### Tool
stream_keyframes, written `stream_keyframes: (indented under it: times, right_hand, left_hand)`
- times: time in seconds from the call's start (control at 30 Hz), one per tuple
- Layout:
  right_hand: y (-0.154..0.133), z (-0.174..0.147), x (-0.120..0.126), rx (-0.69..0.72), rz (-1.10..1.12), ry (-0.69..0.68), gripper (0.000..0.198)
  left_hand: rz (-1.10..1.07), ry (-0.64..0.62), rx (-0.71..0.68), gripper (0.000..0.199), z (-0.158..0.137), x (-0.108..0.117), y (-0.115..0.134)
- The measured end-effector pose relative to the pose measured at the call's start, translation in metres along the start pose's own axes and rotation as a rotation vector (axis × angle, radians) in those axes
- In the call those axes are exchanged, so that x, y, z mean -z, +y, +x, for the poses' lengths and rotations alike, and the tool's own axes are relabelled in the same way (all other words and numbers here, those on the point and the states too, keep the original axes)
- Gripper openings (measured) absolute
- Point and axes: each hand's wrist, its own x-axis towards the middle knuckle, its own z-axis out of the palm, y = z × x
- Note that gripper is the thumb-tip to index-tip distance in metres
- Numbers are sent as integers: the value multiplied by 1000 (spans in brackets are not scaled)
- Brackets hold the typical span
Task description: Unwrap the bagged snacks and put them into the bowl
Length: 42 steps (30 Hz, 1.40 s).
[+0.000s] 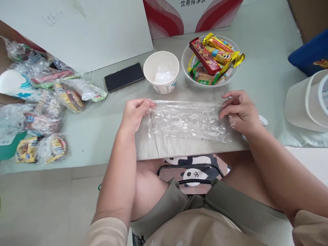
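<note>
A clear plastic bag (pixel 189 119) lies stretched crosswise along the front of the table, wrinkled and shiny, with nothing visible inside. At its upper left corner my left hand (pixel 137 112) is closed, thumb and fingers pinching the plastic. My right hand (pixel 241 112) rests at the bag's right end, fingers loosely curled and apart, touching the film. Just beyond the bag stands a white paper cup (pixel 161 70) with some clear plastic in it. To the cup's right, a translucent bowl (pixel 188 73) holds several wrapped snacks (pixel 215 58).
A black phone (pixel 124 77) lies left of the cup. Packed snack bags (pixel 71 92) and another paper cup (pixel 15 83) crowd the left side. White boxes (pixel 102 30) stand behind. A white bucket (pixel 298 102) and a blue item (pixel 311 53) are at right.
</note>
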Motion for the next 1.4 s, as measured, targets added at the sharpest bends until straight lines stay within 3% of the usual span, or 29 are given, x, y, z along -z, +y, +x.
stream_keyframes:
  times: [0.07, 0.3, 0.37, 0.47, 0.53, 0.63, 0.7, 0.77, 0.83, 0.9, 0.93, 1.0, 1.07, 1.13, 1.23, 1.3, 1.4]
  right_hand:
    - [4, -1, 2, 37, -45, -22, 30]
    - [6, -3, 9, -12, -143, -84, 35]
    - [-5, -6, 9, -26, -170, 26, 36]
    - [-31, -8, 6, 7, -212, 346, 37]
    - [-47, -4, 0, 51, -156, 387, 34]
    - [-63, 12, -19, 56, 29, 60, 34]
    - [-67, 24, -36, -9, 128, -218, 60]
    - [-69, 32, -51, -116, 196, -399, 74]
    - [-71, 33, -62, -218, 244, -527, 55]
    - [-72, 30, -66, -277, 251, -588, 22]
    - [-73, 28, -67, -300, 259, -573, 12]
    - [-75, 24, -65, -345, 307, -430, 10]
    - [-77, 21, -64, -374, 378, -241, 10]
    - [-78, 20, -64, -363, 400, -117, 10]
    - [-76, 19, -66, -346, 362, -33, 11]
    - [-73, 18, -66, -355, 326, -23, 11]
    - [-66, 15, -64, -372, 263, -15, 8]
  left_hand:
    - [30, 4, -19, 7, 0, 0, -1]
    - [5, -159, 12, 56, -5, 7, 1]
    - [29, -167, 15, 63, -5, 8, 2]
    - [30, -172, 14, 71, -8, 10, 4]
    - [7, -206, 32, 73, -11, 11, 7]
    - [-24, -314, 75, 69, -19, 11, 13]
    - [-35, -403, 99, 66, -24, 10, 17]
    - [-34, -495, 122, 62, -28, 9, 19]
    - [-23, -543, 133, 60, -29, 8, 19]
    - [-38, -460, 95, 59, -26, 8, 17]
    - [-70, -370, 59, 58, -24, 8, 16]
    - [-178, -166, 0, 51, -19, 6, 11]
    - [-292, -82, 23, 46, -16, 0, 5]
    - [-358, -173, 120, 57, -16, -10, -1]
    - [-313, -430, 232, 69, -23, -27, -5]
    - [-180, -477, 244, 55, -28, -36, -4]
    - [9, -400, 218, 29, -32, -42, -2]
